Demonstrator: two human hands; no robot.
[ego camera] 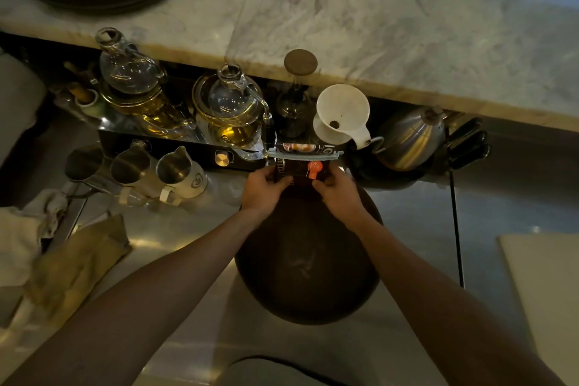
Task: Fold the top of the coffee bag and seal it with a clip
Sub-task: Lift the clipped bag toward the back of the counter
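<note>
A dark coffee bag [297, 170] with an orange mark stands upright at the far rim of a round dark tray [307, 266]. Its top is folded over, and a long pale blue clip [303, 154] lies across the fold. My left hand [264, 189] grips the bag's left side. My right hand [340, 189] grips its right side, fingers near the orange mark. Both hands sit below the clip and do not touch it.
Behind the bag stand two glass teapots [233, 105], a dark bottle [293, 110], a white dripper [341, 114] and a steel kettle [410, 138]. Three steel pitchers [178, 171] are at left, cloths [75, 263] at lower left, a white board [545, 291] at right. A marble counter [344, 25] runs above.
</note>
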